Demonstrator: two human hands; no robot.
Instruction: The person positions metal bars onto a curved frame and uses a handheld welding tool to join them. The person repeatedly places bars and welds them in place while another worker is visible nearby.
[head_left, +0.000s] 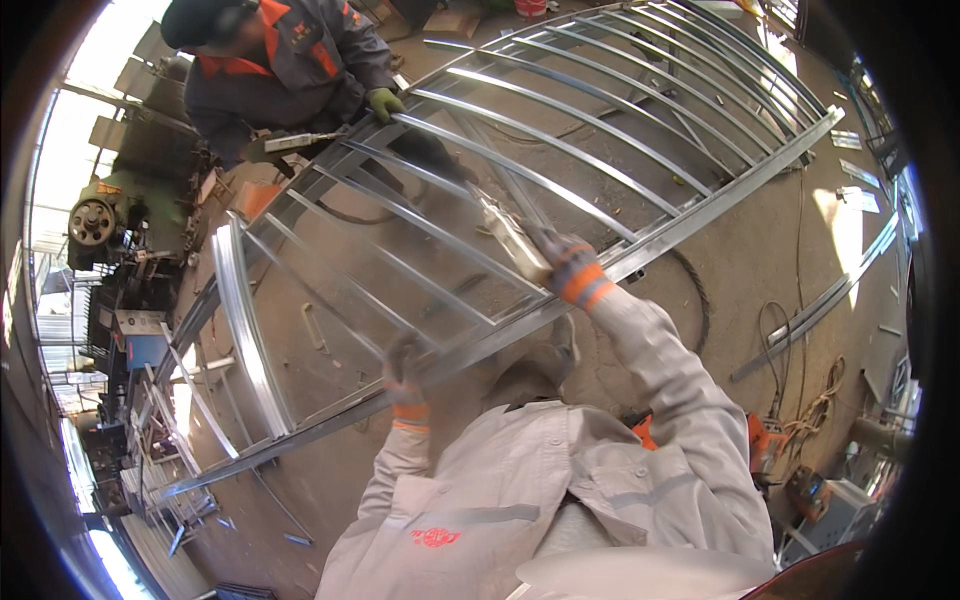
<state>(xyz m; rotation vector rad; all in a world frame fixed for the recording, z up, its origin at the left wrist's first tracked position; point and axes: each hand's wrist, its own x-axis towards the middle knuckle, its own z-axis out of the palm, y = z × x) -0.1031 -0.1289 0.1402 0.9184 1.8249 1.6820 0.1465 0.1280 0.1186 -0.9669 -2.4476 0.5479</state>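
A long metal frame with curved silvery bars (545,186) stretches across in front of me; its near rail (470,349) runs just beyond my body. My right hand (574,264), in a grey glove with an orange cuff, is closed around a long pale tool (515,238). That tool points away from me over the bars, and its exact kind is not clear. At the near rail, beside the bar ends, is my left hand (404,372), also gloved. Motion blurs its fingers, so whether it grips the rail cannot be seen.
Across the frame a co-worker (290,75) rests a green-gloved hand (384,103) on the far rail, near a similar pale tool (300,142). Bundled metal strips (248,325) lie over the frame's left end. Cables (825,400) and an orange machine (766,440) sit at right.
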